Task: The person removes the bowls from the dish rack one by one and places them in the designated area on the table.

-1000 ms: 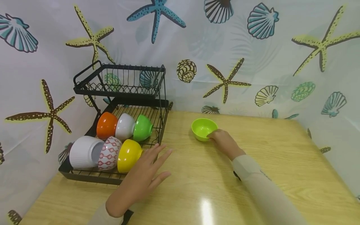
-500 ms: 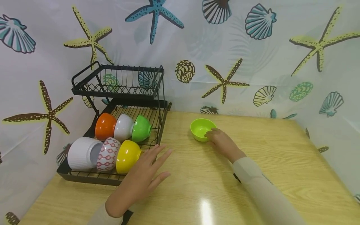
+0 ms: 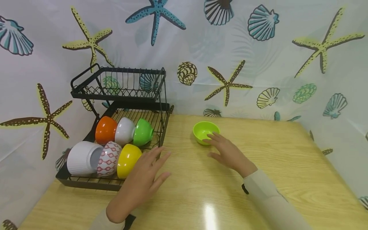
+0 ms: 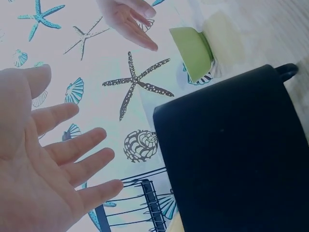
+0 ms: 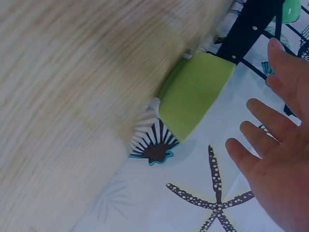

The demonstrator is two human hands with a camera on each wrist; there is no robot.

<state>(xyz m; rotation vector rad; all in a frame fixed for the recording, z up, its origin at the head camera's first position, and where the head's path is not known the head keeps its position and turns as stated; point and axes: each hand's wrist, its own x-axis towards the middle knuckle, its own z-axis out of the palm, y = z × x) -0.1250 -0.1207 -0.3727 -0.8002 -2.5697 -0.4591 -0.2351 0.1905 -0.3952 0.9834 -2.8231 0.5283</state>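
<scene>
A lime green bowl stands upright on the wooden table; it also shows in the left wrist view and the right wrist view. My right hand hovers at the bowl's near right side with its fingers spread; in the right wrist view the hand is apart from the bowl. My left hand, fingers extended and holding nothing, is in front of the rack's near right corner, beside a yellow bowl lying on its side.
A black two-tier rack stands at the left. Its lower tier holds several bowls on their sides, among them orange, green and white ribbed ones. A patterned curtain hangs behind the table.
My right hand has let go of the lime green bowl's rim, and its fingers have spread. The bowl and my left hand have stayed about where they were. The head view has shifted slightly.
</scene>
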